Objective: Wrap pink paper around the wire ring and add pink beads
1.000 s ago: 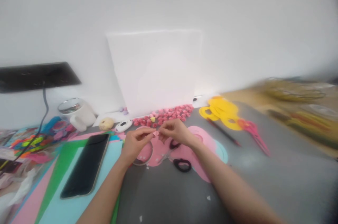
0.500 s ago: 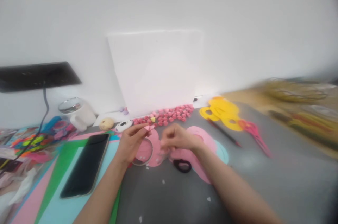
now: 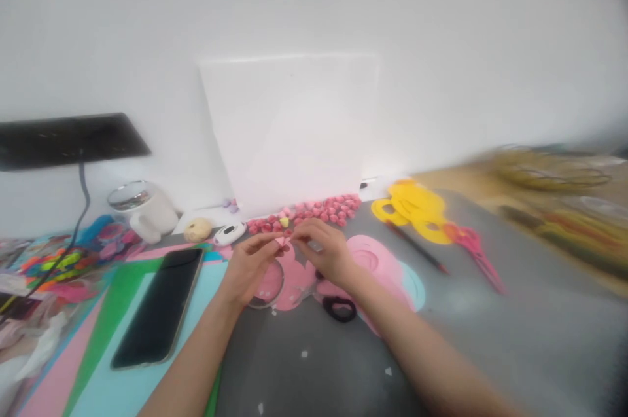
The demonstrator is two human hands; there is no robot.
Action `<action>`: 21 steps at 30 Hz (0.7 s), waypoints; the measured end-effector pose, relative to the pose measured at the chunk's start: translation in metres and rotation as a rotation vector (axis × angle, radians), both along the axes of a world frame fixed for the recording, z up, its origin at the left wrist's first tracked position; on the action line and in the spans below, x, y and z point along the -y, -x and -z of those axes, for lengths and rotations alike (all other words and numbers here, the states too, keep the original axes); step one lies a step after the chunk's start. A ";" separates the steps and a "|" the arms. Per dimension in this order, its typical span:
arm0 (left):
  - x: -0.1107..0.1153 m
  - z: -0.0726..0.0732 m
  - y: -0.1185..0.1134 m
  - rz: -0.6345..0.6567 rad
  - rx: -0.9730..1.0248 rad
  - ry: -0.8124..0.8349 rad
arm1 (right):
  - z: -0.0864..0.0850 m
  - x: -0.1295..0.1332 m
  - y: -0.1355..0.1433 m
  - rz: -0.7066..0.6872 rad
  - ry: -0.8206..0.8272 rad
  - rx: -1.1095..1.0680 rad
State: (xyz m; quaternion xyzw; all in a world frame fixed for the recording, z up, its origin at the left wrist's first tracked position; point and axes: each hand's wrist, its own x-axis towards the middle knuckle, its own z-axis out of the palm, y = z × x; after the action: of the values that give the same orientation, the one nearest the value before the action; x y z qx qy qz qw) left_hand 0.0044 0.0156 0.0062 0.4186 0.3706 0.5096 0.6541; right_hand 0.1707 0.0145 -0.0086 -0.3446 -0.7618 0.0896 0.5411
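Observation:
My left hand (image 3: 251,268) pinches a small folded piece of pink paper (image 3: 281,243) between thumb and fingers. Against its right side are the fingertips of my right hand (image 3: 326,252), closed in a pinch at the paper's edge. Beneath both hands lie pink paper cutouts (image 3: 293,286) and a clear tape roll (image 3: 269,286). Black-handled scissors (image 3: 338,309) rest just below my right hand, their blades hidden. Behind the hands many small rolled pink paper pieces (image 3: 333,209) lie in a heap, with one yellow one (image 3: 284,222) among them.
On the left a phone (image 3: 159,306) lies on coloured paper sheets (image 3: 108,345), near a white mug (image 3: 144,211). To the right are yellow paper rings (image 3: 417,204), a pencil (image 3: 417,247) and pink scissors (image 3: 475,253). A white board (image 3: 294,129) leans on the wall.
My right hand has moved left and up, and its fingertips now meet the pink paper in my left hand. My left hand has barely shifted.

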 end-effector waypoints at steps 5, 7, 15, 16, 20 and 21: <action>-0.001 0.001 0.000 -0.046 0.038 0.038 | 0.002 0.001 0.001 -0.017 -0.005 0.113; -0.001 0.001 -0.001 -0.051 0.032 0.040 | 0.003 0.001 0.002 -0.033 0.009 0.124; 0.000 0.001 -0.003 -0.062 0.041 0.061 | 0.001 0.003 0.003 -0.074 0.041 0.126; 0.000 0.001 -0.003 -0.060 0.043 0.063 | 0.001 0.003 0.003 -0.078 0.042 0.125; 0.001 0.000 -0.003 -0.050 0.034 0.051 | 0.001 0.002 0.003 -0.085 0.040 0.115; 0.001 0.000 -0.003 -0.050 0.026 0.046 | 0.001 0.002 0.003 -0.086 0.043 0.110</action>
State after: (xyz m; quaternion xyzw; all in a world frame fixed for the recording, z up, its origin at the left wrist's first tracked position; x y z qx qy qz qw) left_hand 0.0078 0.0150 0.0064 0.3874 0.3841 0.5226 0.6552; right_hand 0.1672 0.0124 -0.0095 -0.3275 -0.8024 0.1104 0.4865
